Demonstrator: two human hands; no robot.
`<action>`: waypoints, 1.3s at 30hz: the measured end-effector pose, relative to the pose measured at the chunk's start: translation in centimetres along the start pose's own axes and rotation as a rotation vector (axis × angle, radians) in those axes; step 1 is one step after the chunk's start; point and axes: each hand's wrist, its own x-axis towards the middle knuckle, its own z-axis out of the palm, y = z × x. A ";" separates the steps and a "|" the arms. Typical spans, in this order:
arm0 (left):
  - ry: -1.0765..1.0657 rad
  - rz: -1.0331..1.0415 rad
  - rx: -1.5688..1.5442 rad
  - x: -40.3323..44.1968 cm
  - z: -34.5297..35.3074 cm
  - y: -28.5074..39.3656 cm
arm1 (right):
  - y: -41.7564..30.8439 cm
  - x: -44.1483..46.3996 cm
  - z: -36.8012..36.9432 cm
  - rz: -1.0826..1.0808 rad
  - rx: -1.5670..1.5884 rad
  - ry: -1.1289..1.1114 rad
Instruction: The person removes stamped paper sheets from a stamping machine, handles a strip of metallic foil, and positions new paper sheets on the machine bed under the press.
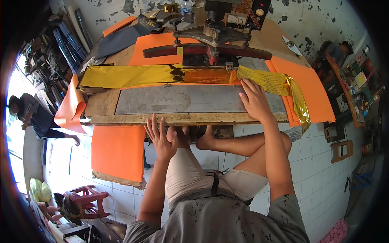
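Observation:
My right hand [256, 101] lies with its fingers stretched out over the grey metal plate [154, 100], its fingertips at the lower edge of the gold foil strip [127, 76]. My left hand [161, 141] is open, fingers spread, at the front wooden edge [190, 118] of the table; nothing is in it. The foil runs across the table beneath a stamping press [212, 38] with a red-and-black bar. Printed lettering shows on an orange-tinted part of the foil below the press head. At the right, the foil's crumpled end [300, 107] hangs down.
Orange sheets [308, 89] lie at the right, and a stack of orange sheets [117, 152] sits below the table at the left. A curled orange sheet [71, 107] hangs nearby. A red stool [91, 200] stands lower left. Other people are at far left and far right.

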 end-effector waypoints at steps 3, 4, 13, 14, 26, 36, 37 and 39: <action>0.006 -0.013 -0.029 0.2 -0.5 0.5 | -0.6 0.0 -1.5 -0.017 0.015 0.049; 0.007 -0.016 -0.042 0.3 -0.7 0.8 | -0.8 -0.1 -2.0 -0.024 0.015 0.064; -0.120 0.042 -0.472 0.8 -2.0 7.9 | -2.8 -3.1 -7.0 -0.042 0.073 0.069; -0.178 0.030 -0.600 0.6 -1.7 9.4 | -3.5 -3.8 -7.8 -0.038 0.088 0.066; -0.669 -0.403 -1.843 -0.8 1.6 18.3 | -11.9 -12.9 -12.6 -0.097 0.164 -0.039; -0.841 -0.609 -1.962 -2.7 -0.5 17.0 | -10.8 -15.3 -12.9 -0.131 0.375 -0.049; -0.818 -0.627 -1.962 -2.6 -0.7 17.2 | -9.9 -15.5 -12.8 -0.114 0.403 0.001; -0.774 -0.661 -1.960 -2.6 -0.9 17.8 | -8.3 -15.3 -12.0 0.023 0.383 0.156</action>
